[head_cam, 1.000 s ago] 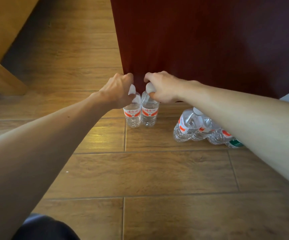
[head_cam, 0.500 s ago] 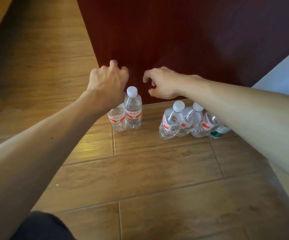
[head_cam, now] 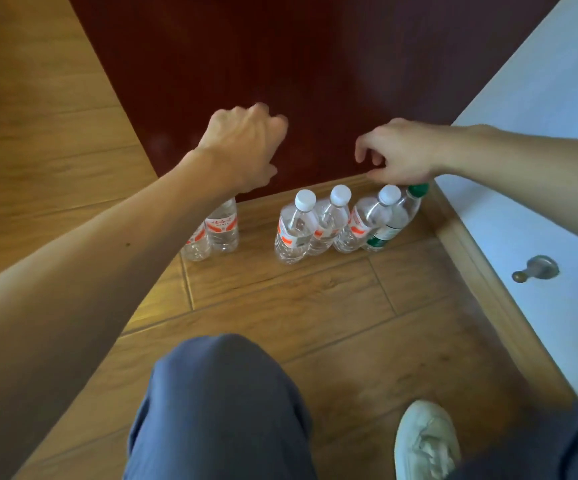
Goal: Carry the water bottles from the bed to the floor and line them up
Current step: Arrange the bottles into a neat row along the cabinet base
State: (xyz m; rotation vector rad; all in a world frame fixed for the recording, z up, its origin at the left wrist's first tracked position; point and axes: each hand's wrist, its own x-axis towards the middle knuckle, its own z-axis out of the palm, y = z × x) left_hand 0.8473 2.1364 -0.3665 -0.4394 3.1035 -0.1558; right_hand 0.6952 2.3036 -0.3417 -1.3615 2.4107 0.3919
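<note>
**Bottles down on the floor, row not yet closed: tipping is the risk**

Six water bottles stand upright on the wood floor (head_cam: 315, 306) in mid-frame, along the foot of the dark red panel (head_cam: 315, 64). The pair (head_cam: 223, 226) at centre-left is half hidden behind my left forearm. The cluster of four (head_cam: 296, 230) at centre-right stands packed together, with the green-capped bottle (head_cam: 395, 220) last on the right. Bare floor separates pair from cluster. Bed not in view.

My left hand (head_cam: 246, 147) hangs above the pair, fingers loosely curled, holding nothing. My right hand (head_cam: 405, 154) hangs just over the caps at the cluster's right end, fingers curled downward, nothing pinched. I cannot tell whether a fingertip touches a cap.

Risks, as I judge them:
- The bottles are tall and narrow-based, so the packed four could go over together if my right wrist clips a cap.
- My left forearm blocks my view of the pair, so a careless sweep there could knock one over unseen.
- Sliding a bottle to close the gap may catch its base on a floor joint and tip it.

Room: the panel shuts off the space behind the row. The wooden skirting (head_cam: 467, 265) and the white wall (head_cam: 540, 133), with its metal knob (head_cam: 537, 268), box in the right. Open floor lies at lower centre and left, though my knee (head_cam: 218, 393) and white shoe (head_cam: 426, 441) crowd the bottom edge.
</note>
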